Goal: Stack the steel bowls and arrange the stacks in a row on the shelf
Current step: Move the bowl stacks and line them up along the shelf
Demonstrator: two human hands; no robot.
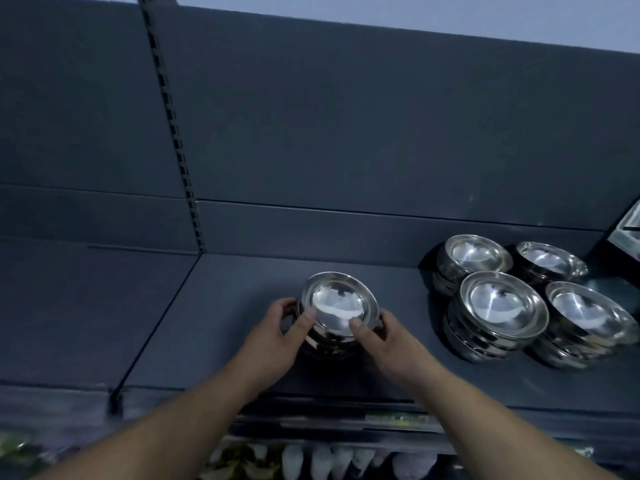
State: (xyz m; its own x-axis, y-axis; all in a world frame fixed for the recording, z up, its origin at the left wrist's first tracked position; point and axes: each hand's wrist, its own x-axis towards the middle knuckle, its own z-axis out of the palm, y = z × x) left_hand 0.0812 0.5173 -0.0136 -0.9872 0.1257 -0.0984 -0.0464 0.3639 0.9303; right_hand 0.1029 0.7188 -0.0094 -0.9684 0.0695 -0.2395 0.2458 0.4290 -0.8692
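Observation:
A stack of steel bowls stands near the middle of the dark grey shelf. My left hand grips its left side, thumb on the top bowl's rim. My right hand holds the right side the same way. To the right stand several more bowl stacks: a back left stack, a back right stack, a front left stack and a front right stack. They sit in a tight cluster, touching one another.
A slotted upright runs down the grey back panel at the left. A shiny boxed item leans at the far right edge. Below the shelf's front lip hang pale packaged goods.

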